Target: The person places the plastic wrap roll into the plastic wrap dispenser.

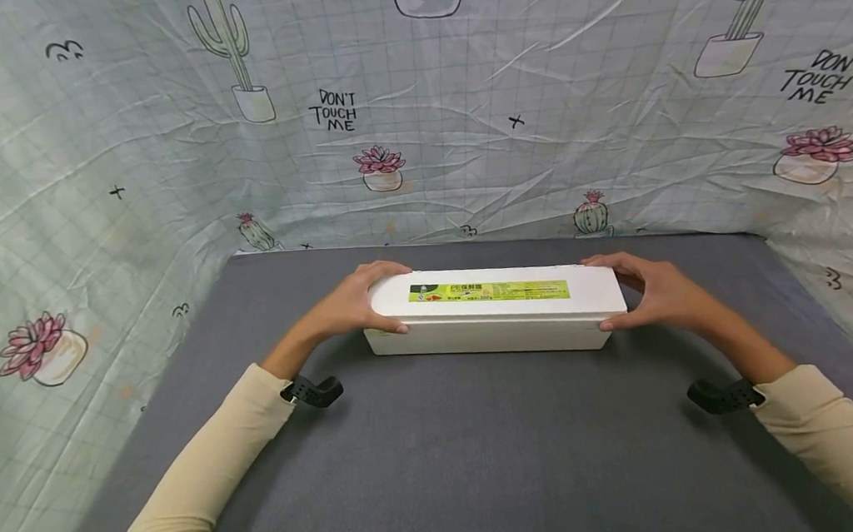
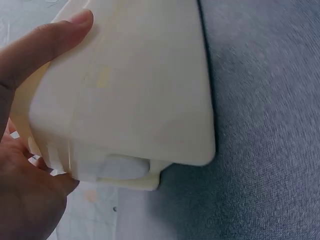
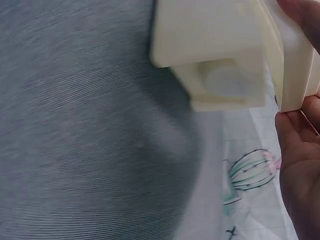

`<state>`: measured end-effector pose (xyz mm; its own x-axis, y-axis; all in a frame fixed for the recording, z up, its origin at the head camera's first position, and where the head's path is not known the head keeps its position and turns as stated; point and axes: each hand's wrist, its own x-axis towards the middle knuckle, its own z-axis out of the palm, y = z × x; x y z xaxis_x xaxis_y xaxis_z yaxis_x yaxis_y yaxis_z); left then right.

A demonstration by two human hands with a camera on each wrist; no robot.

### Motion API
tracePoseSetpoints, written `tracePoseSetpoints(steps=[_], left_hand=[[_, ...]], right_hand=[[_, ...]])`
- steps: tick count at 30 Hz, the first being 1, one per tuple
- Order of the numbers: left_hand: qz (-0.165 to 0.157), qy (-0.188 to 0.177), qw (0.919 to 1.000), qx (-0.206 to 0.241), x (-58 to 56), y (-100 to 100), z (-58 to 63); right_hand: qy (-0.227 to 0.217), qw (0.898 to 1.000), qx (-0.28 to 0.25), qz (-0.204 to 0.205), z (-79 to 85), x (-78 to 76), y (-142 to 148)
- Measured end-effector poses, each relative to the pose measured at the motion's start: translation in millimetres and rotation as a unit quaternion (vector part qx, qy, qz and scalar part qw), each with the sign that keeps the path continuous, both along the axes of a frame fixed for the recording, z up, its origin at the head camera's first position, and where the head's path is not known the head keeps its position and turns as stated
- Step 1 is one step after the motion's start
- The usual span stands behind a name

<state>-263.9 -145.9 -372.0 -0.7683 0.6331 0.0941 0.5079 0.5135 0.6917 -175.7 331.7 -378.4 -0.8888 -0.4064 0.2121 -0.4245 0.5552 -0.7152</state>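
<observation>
A long white cling film box (image 1: 477, 335) with a green-yellow label (image 1: 489, 292) on its lid (image 3: 296, 65) lies crosswise on the grey table. My left hand (image 1: 350, 301) grips its left end, thumb on the front near the lid's edge and fingers round the back. At the other end my right hand (image 1: 654, 290) holds the lid between thumb and fingers. In the right wrist view, a narrow gap shows between the lid and the base (image 3: 210, 35). The left wrist view shows a cut-out opening in the box's end. What lies inside is hidden.
Grey cloth covers the table (image 1: 487, 462). Behind and to both sides hangs a pale curtain (image 1: 465, 188) printed with cacti and lettering. A black band (image 1: 316, 391) sits on the left wrist, another black band (image 1: 722, 395) on the right.
</observation>
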Motion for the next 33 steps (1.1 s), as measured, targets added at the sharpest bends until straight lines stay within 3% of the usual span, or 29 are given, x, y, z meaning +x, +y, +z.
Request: tracePoseSetpoints(steps=[7,12,19,27,30,33], left_hand=[[-0.022,0.006,0.9997,-0.006,0.1,0,1.4],[-0.041,0.024,0.9989,-0.002,-2.0,-4,-2.8],[-0.081,0.079,0.9936,0.003,0.7,-11,-12.7],[-0.095,0.084,0.9907,-0.049,4.4,-13,-14.2],[-0.107,0.085,0.9888,-0.06,4.4,-14,-14.4],[-0.114,0.082,0.9879,-0.066,5.2,-14,-14.0]], right_hand=[[-0.029,1.0,-0.001,-0.001,-8.3,-0.9,1],[-0.047,0.998,0.017,0.029,-6.1,-4.0,1],[-0.002,0.994,0.058,0.088,-2.3,-8.3,1],[-0.007,0.988,0.081,0.133,-10.2,-12.1,-1],[0.016,0.987,0.095,0.132,-14.7,-11.4,-3],[0.061,0.985,0.119,0.105,-17.2,-8.8,-4]])
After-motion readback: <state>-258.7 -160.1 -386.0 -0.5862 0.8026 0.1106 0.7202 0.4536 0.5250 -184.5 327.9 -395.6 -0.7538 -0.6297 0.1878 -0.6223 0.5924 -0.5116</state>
